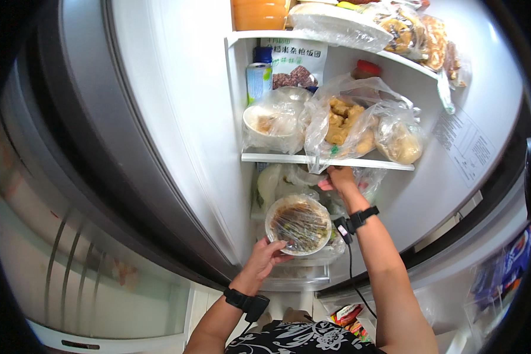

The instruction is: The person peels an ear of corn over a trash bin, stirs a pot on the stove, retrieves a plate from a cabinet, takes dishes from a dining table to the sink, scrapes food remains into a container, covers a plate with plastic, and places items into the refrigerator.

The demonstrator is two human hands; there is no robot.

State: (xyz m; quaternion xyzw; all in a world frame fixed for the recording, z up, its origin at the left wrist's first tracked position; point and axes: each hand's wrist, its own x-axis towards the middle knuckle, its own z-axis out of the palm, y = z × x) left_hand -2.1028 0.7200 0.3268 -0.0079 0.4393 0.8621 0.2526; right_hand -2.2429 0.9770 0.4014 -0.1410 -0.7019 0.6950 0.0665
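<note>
In front of the refrigerator's lower shelves, my left hand grips the near edge of a round white bowl. Clear plastic wrap covers the bowl, with brown and green food under it. My right hand reaches in just below the front edge of the middle shelf; its fingertips are partly hidden, so whether it holds anything is unclear. Behind the bowl, a pale vegetable in plastic lies on the shelf below. Directly above my right hand is a clear plastic bag of ginger.
A wrapped white bowl and a bag with a pale round item share the middle shelf. Bagged food overhangs the upper shelf. The open doors curve in at both sides. A black cable hangs from my right wrist strap.
</note>
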